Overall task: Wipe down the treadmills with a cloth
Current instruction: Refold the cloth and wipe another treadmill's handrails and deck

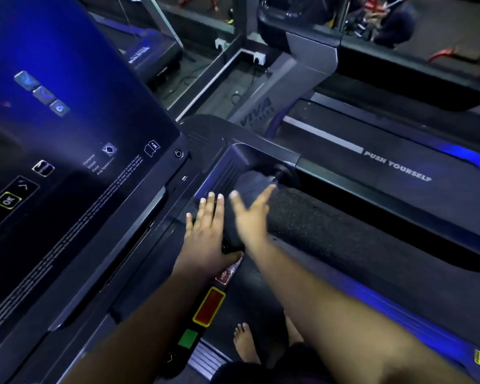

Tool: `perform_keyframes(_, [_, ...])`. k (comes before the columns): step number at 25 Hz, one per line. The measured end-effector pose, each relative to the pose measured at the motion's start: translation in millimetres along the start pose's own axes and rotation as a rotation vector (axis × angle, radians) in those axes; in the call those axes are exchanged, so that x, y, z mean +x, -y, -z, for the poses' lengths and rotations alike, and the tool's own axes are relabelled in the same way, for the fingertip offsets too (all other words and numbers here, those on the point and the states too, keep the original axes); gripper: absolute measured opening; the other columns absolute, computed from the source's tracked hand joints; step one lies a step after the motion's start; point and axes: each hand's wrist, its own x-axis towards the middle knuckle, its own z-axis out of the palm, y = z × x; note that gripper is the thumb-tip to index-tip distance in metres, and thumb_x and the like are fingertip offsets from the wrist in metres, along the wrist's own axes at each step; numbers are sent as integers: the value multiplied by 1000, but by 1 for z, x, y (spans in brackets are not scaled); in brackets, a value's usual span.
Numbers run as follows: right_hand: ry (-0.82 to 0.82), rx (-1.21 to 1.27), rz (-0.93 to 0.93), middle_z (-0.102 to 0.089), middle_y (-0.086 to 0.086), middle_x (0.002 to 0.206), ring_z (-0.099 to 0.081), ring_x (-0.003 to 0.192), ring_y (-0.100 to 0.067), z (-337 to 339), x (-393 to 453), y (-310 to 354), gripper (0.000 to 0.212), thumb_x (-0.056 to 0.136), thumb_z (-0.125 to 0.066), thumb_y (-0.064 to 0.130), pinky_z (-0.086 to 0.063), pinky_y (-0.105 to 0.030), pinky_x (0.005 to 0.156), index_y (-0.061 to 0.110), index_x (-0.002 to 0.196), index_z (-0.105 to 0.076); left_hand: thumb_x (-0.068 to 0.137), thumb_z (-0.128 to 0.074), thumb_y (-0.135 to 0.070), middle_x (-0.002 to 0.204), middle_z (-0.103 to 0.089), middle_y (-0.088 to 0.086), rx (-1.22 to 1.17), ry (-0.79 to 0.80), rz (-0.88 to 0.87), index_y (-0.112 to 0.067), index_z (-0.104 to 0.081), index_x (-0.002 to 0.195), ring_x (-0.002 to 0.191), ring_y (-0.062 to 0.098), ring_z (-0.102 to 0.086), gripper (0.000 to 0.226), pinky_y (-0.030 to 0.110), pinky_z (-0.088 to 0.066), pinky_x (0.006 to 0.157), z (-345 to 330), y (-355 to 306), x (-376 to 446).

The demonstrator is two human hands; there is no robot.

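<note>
Both hands spread a dark cloth over the treadmill handrail.

Left hand, grip wide and flat, presses at 9 o'clock of the cloth; right hand, fingers straight, lies on top, probably to wrap the rail's inner end for wiping.

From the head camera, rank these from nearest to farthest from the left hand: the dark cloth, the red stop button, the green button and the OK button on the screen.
Measured from the left hand:
1. Dark cloth, right beside its fingers, on the handrail end.
2. Red stop button, just below the wrist on the console strip.
3. Green button, further down the same strip.
4. OK button, far left on the screen.
</note>
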Motion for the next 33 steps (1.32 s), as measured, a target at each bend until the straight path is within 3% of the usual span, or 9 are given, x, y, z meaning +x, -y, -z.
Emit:
perform_keyframes(3, [38,-741,327,5,-18,165,9,152,-36,5,22,-11,75,93,-38,68,3,-60,118,33,156,-18,70,-74,-59,167,12,3,-3,-14,-3,-19,16,156,153,21,13,130,53,1,123,-1,-1,1])
perform_keyframes(6, [203,-1022,690,-59,1,136,-36,143,-22,29,67,12,50,99,-29,57,6,-66,117,30,118,-67,72,-74,-57,166,14,1,7,-24,1,-23,20,154,153,20,14,130,53,0,123,-1,1,-1])
perform_keyframes(8, [215,-1060,858,-68,5,110,-57,119,-17,34,66,7,47,99,-29,49,-7,-59,120,25,106,-69,72,-74,-55,166,14,1,-3,-27,4,-23,21,154,152,20,15,129,53,1,123,-1,1,0])
perform_keyframes(10, [154,-972,980,-65,4,118,-55,121,-18,33,51,-22,46,98,-33,47,-17,-53,119,22,119,-65,72,-73,-57,166,15,2,6,-13,12,-23,24,153,152,19,16,131,54,2,123,-1,0,1])
perform_keyframes(16, [363,-1271,744,-73,-3,91,-65,97,-29,20,65,42,53,94,-33,64,-38,-39,84,23,75,-61,69,-75,-59,167,11,0,7,-26,16,-24,20,154,153,19,14,132,54,3,122,-4,1,3])
perform_keyframes(20, [140,-1008,760,-56,3,140,-38,140,-24,30,43,-5,64,86,-33,76,-16,-54,117,35,124,-63,70,-74,-59,167,13,-1,-7,-23,15,-24,20,154,152,18,17,131,52,7,121,-4,1,2])
perform_keyframes(23, [187,-679,702,-24,-3,162,0,153,-21,36,19,-47,71,89,-43,68,-3,-41,120,28,148,-43,72,-73,-59,167,13,0,-26,-39,1,-25,20,154,152,18,16,129,53,5,122,-1,1,0])
perform_keyframes(28, [214,-694,611,-60,-11,128,-45,129,-32,36,39,-2,43,94,-57,42,-30,-37,113,14,125,-65,74,-72,-63,166,17,0,9,-28,1,-21,20,155,152,18,17,129,56,3,122,3,0,-4])
perform_keyframes(33, [110,-963,940,-57,-8,129,-48,122,-30,93,23,20,40,93,-63,38,-33,-35,108,19,129,-63,84,-45,-77,165,21,3,219,-76,-32,-18,14,156,152,17,17,110,70,10,114,10,-12,-4])
